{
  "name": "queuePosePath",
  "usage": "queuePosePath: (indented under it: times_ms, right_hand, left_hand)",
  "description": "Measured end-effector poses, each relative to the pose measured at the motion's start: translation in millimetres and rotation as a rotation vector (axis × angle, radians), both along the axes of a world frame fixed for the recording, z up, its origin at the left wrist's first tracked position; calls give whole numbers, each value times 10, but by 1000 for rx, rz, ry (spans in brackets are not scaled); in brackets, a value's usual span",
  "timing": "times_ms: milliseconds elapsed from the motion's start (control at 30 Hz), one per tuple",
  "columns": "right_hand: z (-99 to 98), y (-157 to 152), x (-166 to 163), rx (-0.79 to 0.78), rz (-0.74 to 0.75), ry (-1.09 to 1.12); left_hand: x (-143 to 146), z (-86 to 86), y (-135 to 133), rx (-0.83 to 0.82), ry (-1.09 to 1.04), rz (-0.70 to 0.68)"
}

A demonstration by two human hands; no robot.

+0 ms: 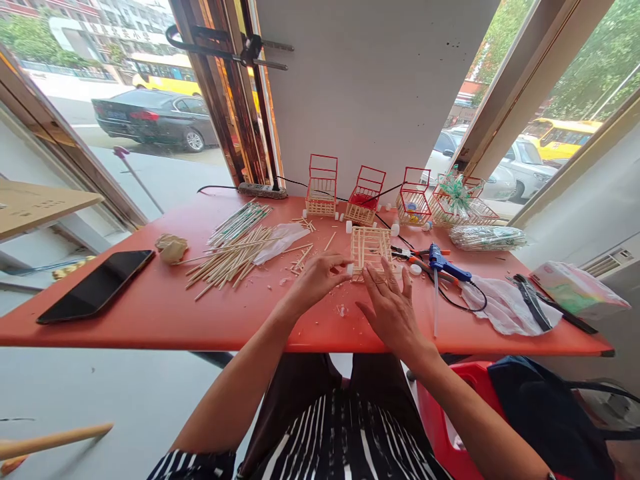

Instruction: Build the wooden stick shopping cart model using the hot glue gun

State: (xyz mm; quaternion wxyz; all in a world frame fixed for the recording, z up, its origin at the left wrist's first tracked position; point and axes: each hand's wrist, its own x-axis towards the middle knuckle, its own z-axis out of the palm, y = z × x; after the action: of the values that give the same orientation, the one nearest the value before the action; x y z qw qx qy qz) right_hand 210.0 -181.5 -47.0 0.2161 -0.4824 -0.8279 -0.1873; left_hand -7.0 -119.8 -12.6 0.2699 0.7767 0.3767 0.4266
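Note:
A small cart frame of wooden sticks [371, 247] with white wheel caps lies on the orange table [165, 310]. My left hand [318, 278] curls against its near left corner, thumb and fingers pinching a white cap there. My right hand [391, 303] rests beside it, fingers spread toward the frame's near right edge, holding nothing that I can see. A pile of loose wooden sticks [233, 257] lies to the left.
Several finished red-and-wood carts [323, 187] stand along the back edge. A blue glue gun [445, 267] with pliers, a plastic bag [505, 307] and a tissue pack [575, 290] lie at right. A black tablet [97, 285] sits at left, near a power strip [263, 191].

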Motion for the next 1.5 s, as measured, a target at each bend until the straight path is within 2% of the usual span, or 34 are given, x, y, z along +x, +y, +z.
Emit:
queuePosePath:
  times_ms: [300,467,867,1267,1500]
  right_hand:
    - [73,26,144,44,-37,-34]
    - [13,-18,207,52,-62,-27]
    - [-2,-4,175,114,-49,-37]
    - [-30,-14,63,30,-43,-25]
    - [-58,1,40,37,-38,-14]
  left_hand:
    - [4,-36,44,8,-2,26]
    - [11,-63,67,40,18,36]
    - [19,-71,72,18,-20,16]
    - [27,-110,122,3,1,37]
    - [30,-124,132,25,12,28]
